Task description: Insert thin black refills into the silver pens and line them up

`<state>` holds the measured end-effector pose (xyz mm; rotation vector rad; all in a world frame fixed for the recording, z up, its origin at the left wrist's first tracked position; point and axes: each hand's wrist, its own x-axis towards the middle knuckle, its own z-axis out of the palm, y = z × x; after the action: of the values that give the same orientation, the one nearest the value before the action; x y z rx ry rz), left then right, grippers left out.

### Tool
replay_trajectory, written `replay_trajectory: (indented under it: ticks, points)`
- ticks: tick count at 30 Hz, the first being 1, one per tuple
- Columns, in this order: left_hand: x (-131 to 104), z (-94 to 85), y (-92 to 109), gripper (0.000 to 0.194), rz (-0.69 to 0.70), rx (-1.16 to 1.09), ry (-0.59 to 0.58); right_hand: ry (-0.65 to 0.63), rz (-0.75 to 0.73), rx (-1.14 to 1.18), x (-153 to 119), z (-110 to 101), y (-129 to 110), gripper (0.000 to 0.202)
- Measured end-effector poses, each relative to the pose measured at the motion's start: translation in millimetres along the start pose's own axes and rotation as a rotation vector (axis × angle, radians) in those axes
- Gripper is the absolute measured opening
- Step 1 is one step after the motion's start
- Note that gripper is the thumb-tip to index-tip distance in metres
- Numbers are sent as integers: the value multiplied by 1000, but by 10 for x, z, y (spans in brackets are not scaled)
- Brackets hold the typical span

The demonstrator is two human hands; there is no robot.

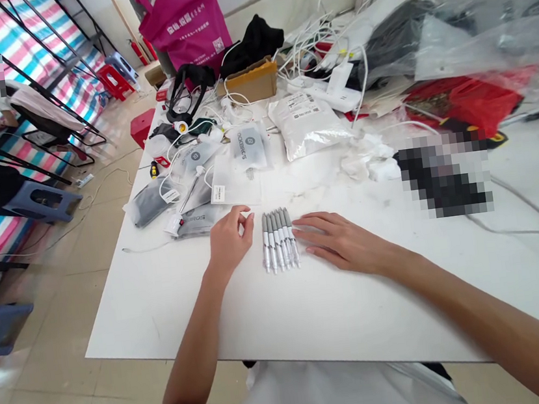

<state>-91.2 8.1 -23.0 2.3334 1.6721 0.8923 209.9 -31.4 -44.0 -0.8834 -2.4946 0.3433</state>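
Several grey and white pens [279,240] lie side by side in a row on the white table [165,313], their grey ends pointing away from me. My left hand [231,236] rests just left of the row, its fingers curved and apart, holding nothing. On the right side, my right hand [336,240] lies palm down with its fingers spread, the fingertips at the edge of the rightmost pen. Beyond my left hand are dark pouches [198,221] in clear plastic and a translucent bag [235,183] with a white label.
Behind the pens sit a white plastic package [308,124], an open cardboard box [252,83], tangled white cables and a magenta bag [189,25]. Crumpled tissue [369,157] and red plastic [478,101] lie to the right. Blue stools [43,200] stand left of the table.
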Motion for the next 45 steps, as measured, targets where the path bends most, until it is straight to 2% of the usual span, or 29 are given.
replay_trajectory:
  ticks: [3, 6, 9, 13, 15, 17, 23, 33, 39, 42, 45]
  points:
    - [13, -41, -4, 13, -34, 0, -12, -7, -1, -25, 14, -9, -31, 43]
    - [12, -67, 10, 13, -32, -4, -12, 63, -10, -34, 17, -32, -18, 44]
    - [2, -83, 22, 20, -43, -5, -45, 245, 18, -74, 1, -82, 40, 36]
    - [-18, -85, 32, 26, -53, 17, -146, 527, 91, -117, -24, -156, 120, 21]
    - [-27, -75, 40, 25, -56, 38, -194, 619, 116, -120, -25, -177, 139, 18]
    - [-34, -65, 52, 25, -57, 66, -241, 656, 126, -117, -21, -182, 146, 18]
    - [-34, -87, 108, 22, -62, 105, -354, 603, 137, -101, -15, -150, 148, 15]
    - [-37, -125, 169, 16, -94, 99, -398, 545, 181, -59, -25, -142, 124, 7]
    - [-7, -177, 261, 15, -173, 70, -441, 477, 189, 6, -15, -163, 97, 6]
    - [13, -215, 278, 15, -255, -51, -448, 438, 184, 20, -8, -161, 86, 6]
    - [23, -252, 247, 15, -345, -332, -417, 422, 178, 33, -3, -158, 81, 6]
